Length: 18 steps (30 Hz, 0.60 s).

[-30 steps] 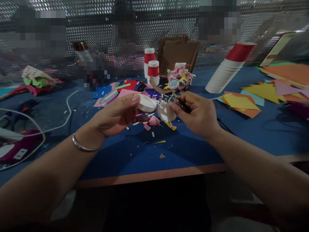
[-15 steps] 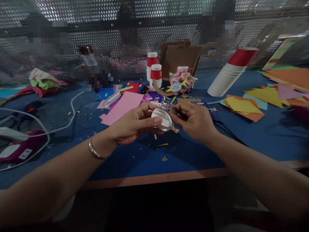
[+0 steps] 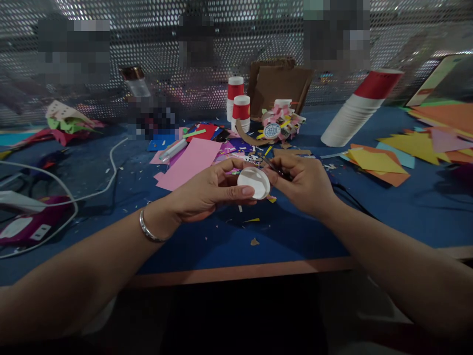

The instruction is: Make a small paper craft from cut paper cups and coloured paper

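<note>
My left hand (image 3: 218, 190) grips a shallow, round white piece (image 3: 254, 182) with a raised rim, which looks like the cut-off bottom of a paper cup. The thumb presses inside it and the fingers sit behind. Close on its right, my right hand (image 3: 305, 182) is closed around a pair of scissors (image 3: 275, 166); the blades point up and left, just beside the piece's rim. Most of the handles are hidden in the palm. Small paper scraps (image 3: 254, 241) lie on the blue table below both hands.
Pink paper (image 3: 190, 162) lies beyond my left hand. Red and white paper cups (image 3: 241, 111) stand at the back beside a paper craft (image 3: 283, 123) and cardboard (image 3: 281, 88). A tilted cup stack (image 3: 362, 108) leans at right, near coloured sheets (image 3: 377, 162). A white cable (image 3: 113, 162) curls at left.
The white piece has turned a little, so more of its inside faces me. The scissors have shifted slightly away from its rim, to the right.
</note>
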Tool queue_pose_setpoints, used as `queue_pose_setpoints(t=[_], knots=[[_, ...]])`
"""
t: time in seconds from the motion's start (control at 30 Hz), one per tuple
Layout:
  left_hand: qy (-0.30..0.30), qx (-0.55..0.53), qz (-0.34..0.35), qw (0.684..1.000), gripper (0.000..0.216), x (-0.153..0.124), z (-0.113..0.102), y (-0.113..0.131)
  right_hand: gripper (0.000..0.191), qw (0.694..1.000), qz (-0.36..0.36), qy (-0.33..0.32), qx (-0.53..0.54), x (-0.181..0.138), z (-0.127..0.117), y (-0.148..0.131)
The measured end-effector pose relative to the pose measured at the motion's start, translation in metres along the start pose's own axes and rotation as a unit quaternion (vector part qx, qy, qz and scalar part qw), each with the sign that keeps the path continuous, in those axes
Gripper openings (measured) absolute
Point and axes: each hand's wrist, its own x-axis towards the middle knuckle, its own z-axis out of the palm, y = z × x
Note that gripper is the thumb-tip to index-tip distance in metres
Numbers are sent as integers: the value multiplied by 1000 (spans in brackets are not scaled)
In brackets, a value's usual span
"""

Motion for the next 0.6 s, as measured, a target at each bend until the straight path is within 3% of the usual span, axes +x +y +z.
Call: queue_pose_setpoints(t=[0.17,0.33,0.6], knots=[[-2,25,21,999,43,1,0,-1,37,1000,-2,2,-9,1,-2,-2],[3,107,82,991,52,3,-2,-6,39,1000,-13,10,-8,2,-4,-6],[84,284,233,927,64,8,-9,-16,32,1000,-2,12,-19,2,-5,-6]])
